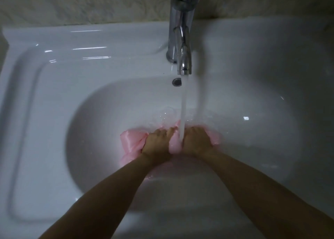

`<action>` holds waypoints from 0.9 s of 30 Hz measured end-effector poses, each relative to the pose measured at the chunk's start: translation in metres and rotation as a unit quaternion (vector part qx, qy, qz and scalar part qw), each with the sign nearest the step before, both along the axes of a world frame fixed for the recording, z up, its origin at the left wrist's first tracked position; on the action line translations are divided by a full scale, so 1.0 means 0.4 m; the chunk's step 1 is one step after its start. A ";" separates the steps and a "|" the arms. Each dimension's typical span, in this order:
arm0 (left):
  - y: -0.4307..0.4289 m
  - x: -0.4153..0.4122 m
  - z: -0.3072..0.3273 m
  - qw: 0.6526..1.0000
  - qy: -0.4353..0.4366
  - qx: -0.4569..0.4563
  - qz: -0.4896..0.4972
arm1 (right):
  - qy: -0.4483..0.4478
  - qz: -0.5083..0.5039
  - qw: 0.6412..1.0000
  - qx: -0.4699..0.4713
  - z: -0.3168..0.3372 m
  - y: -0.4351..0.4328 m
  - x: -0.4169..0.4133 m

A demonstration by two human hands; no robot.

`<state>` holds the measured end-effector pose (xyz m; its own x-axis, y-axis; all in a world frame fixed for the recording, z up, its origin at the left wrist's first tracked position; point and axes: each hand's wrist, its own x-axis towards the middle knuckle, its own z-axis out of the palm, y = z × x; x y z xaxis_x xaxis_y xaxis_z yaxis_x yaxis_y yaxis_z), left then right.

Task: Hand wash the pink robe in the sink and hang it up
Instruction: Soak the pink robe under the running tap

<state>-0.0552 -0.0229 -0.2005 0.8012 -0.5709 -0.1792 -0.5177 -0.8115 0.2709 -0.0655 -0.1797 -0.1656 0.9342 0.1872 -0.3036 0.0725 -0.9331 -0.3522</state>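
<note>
Dim, cool grey light throughout. Streaked white glare on sink (86,48) rim upper left; small glint on basin right. Tap (181,30) shows soft highlights, throws faint shadow rightward down basin. Satin sheen on robe (132,139). Forearms (108,193) dark, underexposed near bottom edge. Whole view soft, slightly blurred; wall (90,3) texture smeared. Sink edges bowed at left, corners darker.
</note>
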 end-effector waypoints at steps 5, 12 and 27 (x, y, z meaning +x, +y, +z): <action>-0.005 -0.007 0.024 1.000 0.019 0.014 0.015 | -0.014 0.036 0.999 0.003 -0.008 -0.014 -0.007; 0.069 -0.023 0.114 0.993 -0.025 0.097 -0.069 | 0.129 0.055 0.990 -0.004 0.045 -0.054 -0.008; 0.086 0.009 0.195 0.894 0.397 -0.137 0.154 | 0.332 -0.112 0.916 0.195 0.116 -0.128 -0.030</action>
